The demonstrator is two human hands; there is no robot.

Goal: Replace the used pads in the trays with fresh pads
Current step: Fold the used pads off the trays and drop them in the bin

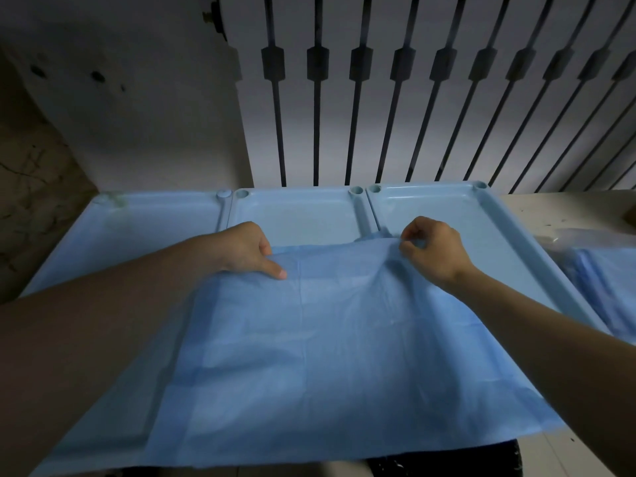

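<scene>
A large blue pad (327,356) lies spread over the near part of the light-blue trays. Three trays stand side by side: the left tray (144,215), the middle tray (299,211) and the right tray (457,208). My left hand (246,249) grips the pad's far edge over the middle tray, thumb on top of the sheet. My right hand (433,249) pinches the far edge near the rim between the middle and right trays, where the pad is bunched up. The pad's near edge hangs past the trays' front.
A white wall (137,108) and a railing of dark vertical bars (395,98) stand behind the trays. At the right, a stack of folded blue pads (602,284) in clear wrap lies on a pale ledge (568,211). Marbled floor (31,173) shows at left.
</scene>
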